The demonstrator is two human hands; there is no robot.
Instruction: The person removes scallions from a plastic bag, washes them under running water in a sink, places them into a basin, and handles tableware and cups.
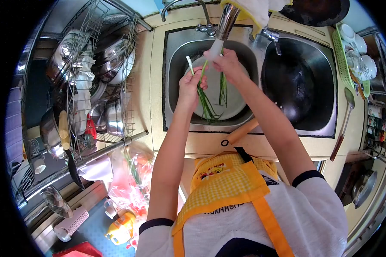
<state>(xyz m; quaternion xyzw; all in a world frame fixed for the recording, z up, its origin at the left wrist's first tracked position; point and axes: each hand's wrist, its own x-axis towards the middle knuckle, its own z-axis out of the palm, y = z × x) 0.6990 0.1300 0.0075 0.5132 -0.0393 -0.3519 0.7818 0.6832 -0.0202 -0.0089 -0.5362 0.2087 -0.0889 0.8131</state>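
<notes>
Over the left sink basin (172, 60), my left hand (192, 88) is closed around a few spring onions (206, 103); a white root end sticks up above the fingers and the green leaves hang down. My right hand (228, 65) is closed on more spring onions (223, 92), right beside the stream of water (217, 48) from the chrome tap (228, 21). The two hands are close together but apart. Beneath them a round, pale pan or basin (236, 100) sits in the sink. The fingertips of my right hand are partly hidden.
In the right sink basin (332, 96) lies a large black wok (287, 85). A metal spatula (346, 115) rests on the counter, near a green basket (342, 55) of cups. A wire rack (126, 85) with pots and a hanging knife (74, 171) stands left. A rolling pin (242, 132) lies at the front edge.
</notes>
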